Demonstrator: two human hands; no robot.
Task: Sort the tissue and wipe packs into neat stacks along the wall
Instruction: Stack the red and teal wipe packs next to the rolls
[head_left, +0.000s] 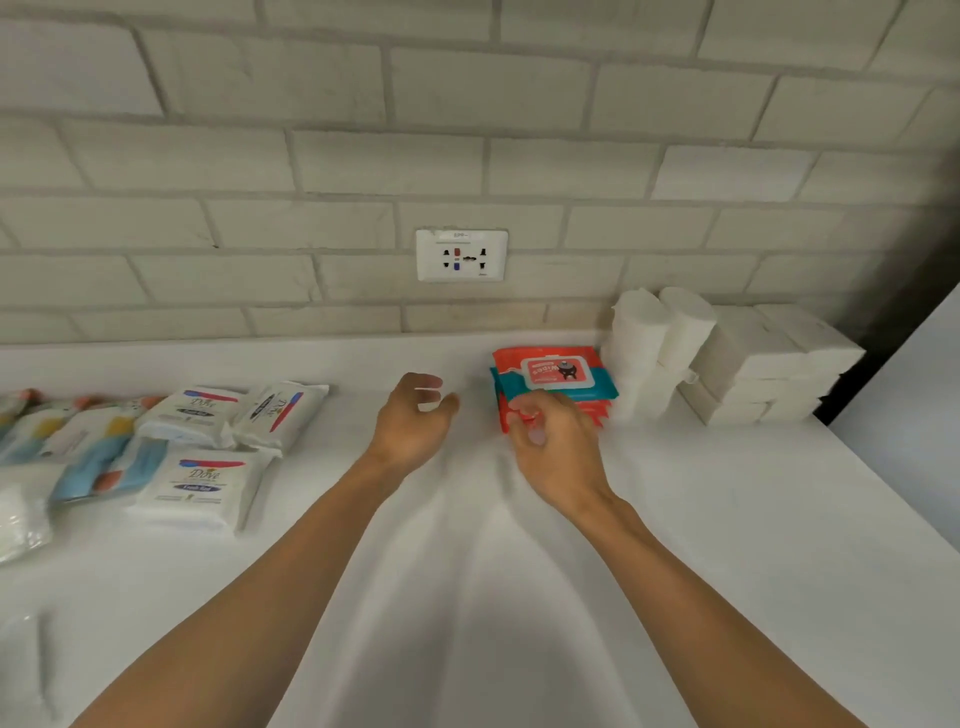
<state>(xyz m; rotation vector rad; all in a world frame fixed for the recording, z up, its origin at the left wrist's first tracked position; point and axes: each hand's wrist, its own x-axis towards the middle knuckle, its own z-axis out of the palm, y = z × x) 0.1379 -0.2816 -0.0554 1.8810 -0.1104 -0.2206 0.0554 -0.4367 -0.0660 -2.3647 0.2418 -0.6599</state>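
Observation:
A stack of red and teal wipes packs (553, 371) lies by the wall, right of the outlet. My right hand (558, 441) is at the stack's front edge, its loosely bent fingers touching the lower packs and gripping nothing that I can see. My left hand (415, 415) hovers just left of the stack with relaxed, curled fingers and holds nothing. White Dove tissue packs (200, 483) lie loose at the left, two more (234, 413) behind them. Blurred packs with blue, orange and yellow print (78, 447) lie at the far left.
White tissue rolls (657, 338) and stacked white tissue blocks (769, 364) stand against the wall at the right. A wall outlet (461, 254) sits above the white counter (519, 597). The counter's right edge (883, 467) drops off.

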